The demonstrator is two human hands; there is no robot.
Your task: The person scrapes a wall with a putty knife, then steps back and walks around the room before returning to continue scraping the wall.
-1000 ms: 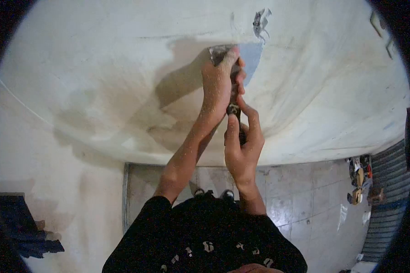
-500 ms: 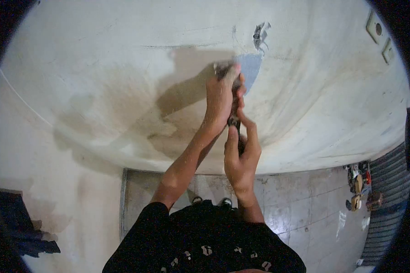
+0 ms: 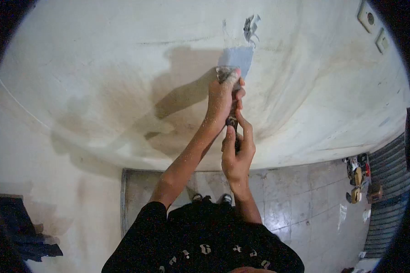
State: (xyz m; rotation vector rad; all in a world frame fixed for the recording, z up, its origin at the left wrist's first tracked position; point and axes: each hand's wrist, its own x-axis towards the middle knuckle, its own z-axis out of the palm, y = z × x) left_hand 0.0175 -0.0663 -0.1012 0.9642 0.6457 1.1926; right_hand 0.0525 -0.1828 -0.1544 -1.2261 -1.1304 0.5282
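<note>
A dark, worn scraper [image 3: 226, 73] with a broad, pale-edged head is held up against the wall [image 3: 123, 68]. My left hand [image 3: 220, 101] is wrapped round its upper part near the blade, thumb pointing up. Lower down, my right hand [image 3: 238, 157] grips the dark handle end between thumb and fingers. The blade edge lies at the lower left of a bare blue-grey patch [image 3: 239, 58] in the whitish wall coat. Much of the tool is hidden by my fingers. Pale specks dot my left forearm.
Above the patch is a ragged hole [image 3: 250, 28] in the wall. A wall socket [image 3: 369, 18] and a switch plate [image 3: 382, 41] sit at upper right. Several items, including footwear [image 3: 356, 194], lie on the tiled floor [image 3: 300, 204] beside a corrugated shutter [image 3: 387, 204]. Dark cloth [image 3: 25, 232] shows at lower left.
The scraper and both hands have moved down relative to the blue-grey patch, uncovering more of it. The view has shifted slightly. Both hands keep their grip.
</note>
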